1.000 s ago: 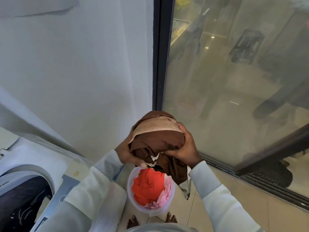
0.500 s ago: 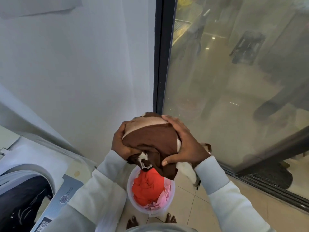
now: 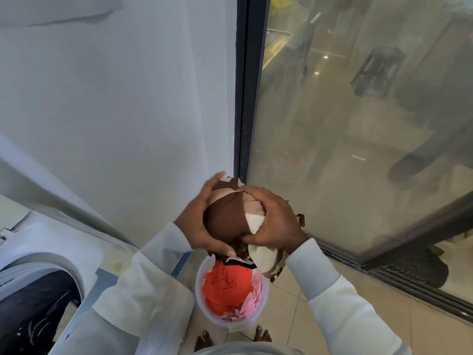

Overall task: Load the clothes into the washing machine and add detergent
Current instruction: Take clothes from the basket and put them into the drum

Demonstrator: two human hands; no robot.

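A bundle of brown and cream clothes (image 3: 226, 219) is gripped between both hands: the left hand (image 3: 198, 224) is curled round its left side, and the right hand (image 3: 276, 224) is curled over its top and right side, with cream folds hanging loose below the right wrist. The bundle is held in the air directly above a white bucket (image 3: 231, 326) on the tiled floor, in which a red garment (image 3: 225, 285) and some pink cloth (image 3: 249, 303) are to be seen. The washing machine (image 3: 38, 242) is found at the near left, its dark drum opening (image 3: 33, 303) uncovered. The loading step is judged to be in hand, with one armful lifted but not yet carried across. For the next move, the bundle would have to be swung left and down to the opening and pushed in, the loose folds being kept clear of the rim. The clothes in the bucket would then need to be fetched. No detergent can be seen.
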